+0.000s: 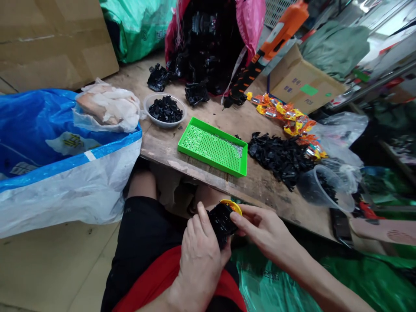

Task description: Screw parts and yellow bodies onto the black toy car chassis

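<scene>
Above my lap, my left hand [201,247] is wrapped round a black plastic part [222,220] with moulded edges. A yellow rounded piece [233,205] sits against the top right of that part. My right hand [256,223] pinches this yellow piece at its right side, the thumb lying against the black part. Fingers cover much of both pieces, so I cannot tell how they join. In front of my hands, on the bench, lies a green perforated tray [211,164] holding many tiny metal bits, most likely screws.
On the wooden bench [162,151] are a bowl of black pieces [165,110], a black heap [279,158], a tipped clear tub [325,188] and orange-yellow parts [292,119]. An orange electric screwdriver [269,47] stands tilted behind. A blue-lined sack [81,151] is left.
</scene>
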Demonstrator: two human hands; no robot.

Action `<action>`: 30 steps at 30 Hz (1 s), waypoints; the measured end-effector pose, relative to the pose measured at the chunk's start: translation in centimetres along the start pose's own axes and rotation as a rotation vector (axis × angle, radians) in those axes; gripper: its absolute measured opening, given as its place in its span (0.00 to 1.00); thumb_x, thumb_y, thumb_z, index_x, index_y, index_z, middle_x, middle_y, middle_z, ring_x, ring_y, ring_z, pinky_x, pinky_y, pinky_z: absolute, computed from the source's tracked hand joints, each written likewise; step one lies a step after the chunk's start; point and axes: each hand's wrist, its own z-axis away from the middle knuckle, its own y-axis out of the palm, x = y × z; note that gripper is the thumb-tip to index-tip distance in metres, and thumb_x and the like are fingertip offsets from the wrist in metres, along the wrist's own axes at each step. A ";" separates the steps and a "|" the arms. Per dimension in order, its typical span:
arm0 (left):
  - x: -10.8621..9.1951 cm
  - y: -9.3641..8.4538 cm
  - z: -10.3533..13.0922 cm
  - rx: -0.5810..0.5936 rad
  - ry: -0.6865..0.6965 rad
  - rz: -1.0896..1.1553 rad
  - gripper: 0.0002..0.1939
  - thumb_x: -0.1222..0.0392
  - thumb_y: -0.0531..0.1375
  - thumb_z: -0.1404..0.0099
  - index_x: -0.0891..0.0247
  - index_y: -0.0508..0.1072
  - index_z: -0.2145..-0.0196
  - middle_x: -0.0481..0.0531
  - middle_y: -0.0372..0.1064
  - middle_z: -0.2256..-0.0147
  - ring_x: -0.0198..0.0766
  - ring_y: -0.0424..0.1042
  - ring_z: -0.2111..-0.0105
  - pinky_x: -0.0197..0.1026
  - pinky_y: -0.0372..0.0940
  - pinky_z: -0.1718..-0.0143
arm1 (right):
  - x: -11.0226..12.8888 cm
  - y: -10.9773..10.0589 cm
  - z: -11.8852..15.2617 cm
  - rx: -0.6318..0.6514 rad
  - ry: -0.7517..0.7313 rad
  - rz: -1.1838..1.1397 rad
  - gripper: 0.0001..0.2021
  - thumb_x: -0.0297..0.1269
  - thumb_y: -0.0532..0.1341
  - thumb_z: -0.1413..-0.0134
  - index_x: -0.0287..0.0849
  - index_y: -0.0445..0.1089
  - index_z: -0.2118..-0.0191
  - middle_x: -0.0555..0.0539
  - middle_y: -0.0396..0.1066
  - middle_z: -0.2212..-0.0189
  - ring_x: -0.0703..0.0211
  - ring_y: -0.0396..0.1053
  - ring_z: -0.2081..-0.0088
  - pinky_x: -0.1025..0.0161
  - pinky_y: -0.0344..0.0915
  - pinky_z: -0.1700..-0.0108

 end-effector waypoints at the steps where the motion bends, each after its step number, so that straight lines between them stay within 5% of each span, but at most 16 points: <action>1: -0.1 0.0 0.0 -0.003 -0.009 -0.016 0.45 0.50 0.66 0.41 0.88 0.57 0.39 0.60 0.69 0.63 0.46 0.71 0.66 0.46 0.74 0.66 | 0.0 0.3 -0.1 -0.018 0.006 0.008 0.18 0.50 0.66 0.44 0.42 0.81 0.56 0.49 0.79 0.70 0.58 0.75 0.70 0.66 0.72 0.68; 10: -1.0 -0.6 -0.6 0.049 -0.026 -0.102 0.44 0.50 0.66 0.38 0.89 0.58 0.38 0.63 0.70 0.62 0.49 0.70 0.65 0.51 0.72 0.65 | 0.1 0.1 -2.3 -0.156 0.137 0.012 0.19 0.46 0.69 0.56 0.34 0.82 0.64 0.45 0.78 0.75 0.62 0.69 0.76 0.66 0.66 0.74; 16: -0.4 -0.3 -0.1 -0.007 0.026 -0.009 0.42 0.53 0.65 0.36 0.88 0.56 0.36 0.73 0.69 0.49 0.56 0.71 0.50 0.58 0.66 0.46 | -0.9 0.4 -2.5 -0.207 0.102 -0.025 0.24 0.50 0.70 0.61 0.34 0.82 0.62 0.43 0.79 0.74 0.58 0.72 0.74 0.63 0.69 0.73; 20: -0.1 -0.1 0.2 -0.057 0.030 0.020 0.44 0.54 0.66 0.36 0.87 0.53 0.35 0.77 0.65 0.42 0.59 0.67 0.44 0.59 0.64 0.42 | -1.2 0.6 -2.6 -0.192 0.054 -0.006 0.25 0.53 0.70 0.58 0.35 0.82 0.61 0.43 0.79 0.72 0.56 0.73 0.74 0.62 0.70 0.73; 24: 0.6 0.4 0.1 -0.064 0.004 0.091 0.47 0.55 0.68 0.39 0.85 0.50 0.34 0.76 0.68 0.46 0.58 0.72 0.51 0.56 0.71 0.51 | -0.2 0.6 -2.1 -0.139 -0.031 0.038 0.25 0.56 0.67 0.51 0.37 0.81 0.59 0.43 0.81 0.68 0.55 0.74 0.70 0.62 0.71 0.70; 27: 1.4 0.6 -0.4 -0.044 -0.045 0.295 0.47 0.57 0.67 0.40 0.80 0.49 0.32 0.76 0.68 0.45 0.60 0.74 0.50 0.57 0.72 0.50 | 0.9 0.0 -1.2 -0.054 -0.123 0.097 0.25 0.58 0.61 0.42 0.40 0.81 0.59 0.43 0.80 0.66 0.55 0.75 0.67 0.62 0.73 0.65; 30: 2.3 -0.2 -1.4 0.102 -0.180 0.658 0.48 0.58 0.65 0.43 0.77 0.48 0.32 0.76 0.64 0.40 0.60 0.69 0.42 0.58 0.68 0.43 | 1.1 -0.6 -0.4 -0.033 -0.213 0.149 0.22 0.55 0.57 0.36 0.44 0.80 0.53 0.43 0.80 0.59 0.54 0.76 0.60 0.59 0.74 0.55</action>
